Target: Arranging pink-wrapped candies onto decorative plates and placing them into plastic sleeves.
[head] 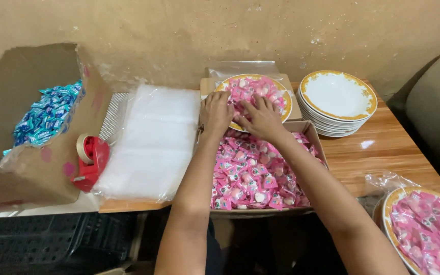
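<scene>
Two cardboard containers logged first. Took the open carton of pink sweets (253,175), on the near edge of a wooden table (383,153), as the landmark. Found the bigger cardboard box (26,173) well to the left of that carton, tipped on its side, with blue sweets (47,117) heaped inside a clear liner. Saw a thick stack of clear plastic bags (151,142) just beside the carton on its left. Noted a stack of white plates (338,97) with gold rims beyond the carton and to its right. Spotted a gold-rimmed plate (287,102) heaped with pink sweets directly behind the carton, touching its far wall. Made out a second filled plate (389,203), wrapped in clear plastic, well to the right of the carton and nearer. Marked a red tape dispenser (91,160) left of the carton, between the bags and the big box. Found the left hand (216,114) above the carton's far end, knuckles bent at the plate's left rim; could not tell whether closed on anything. Found the right hand (263,119) just beside it, palm down, fingers spread flat over the plate's sweets, gripping nothing.
</scene>
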